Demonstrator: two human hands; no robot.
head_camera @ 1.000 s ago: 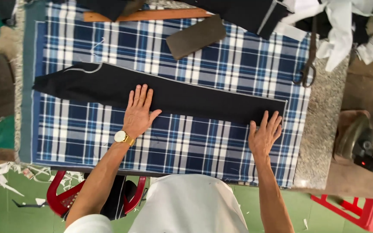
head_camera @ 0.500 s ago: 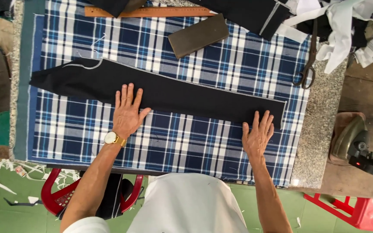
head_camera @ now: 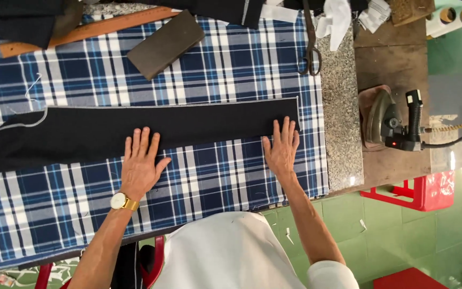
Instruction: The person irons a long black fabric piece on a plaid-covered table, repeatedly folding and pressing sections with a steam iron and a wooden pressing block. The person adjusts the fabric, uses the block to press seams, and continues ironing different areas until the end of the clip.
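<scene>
both hands (head_camera: 141,163) (head_camera: 281,150) flat (fingers spread) on black fabric strip (head_camera: 188,126).

Person seen from above, head cam. Both forearms bare — no sleeves down to the wrists. Left hand (head_camera: 141,163): bare, no rings visible, fingers long w/ short nails. Left wrist carries a wristwatch (head_camera: 117,201) — round white dial, gold-tone case & metal band. Right hand (head_camera: 282,150): bare, no watch, no bracelet, no rings that show. Upper body in a plain white top (head_camera: 225,251), smooth fabric, no print or buttons visible from this angle; short sleeve edge shows at the right upper arm, approx. at lower frame edge. Left sleeve edge out of view. Legs hidden under the top.
</scene>
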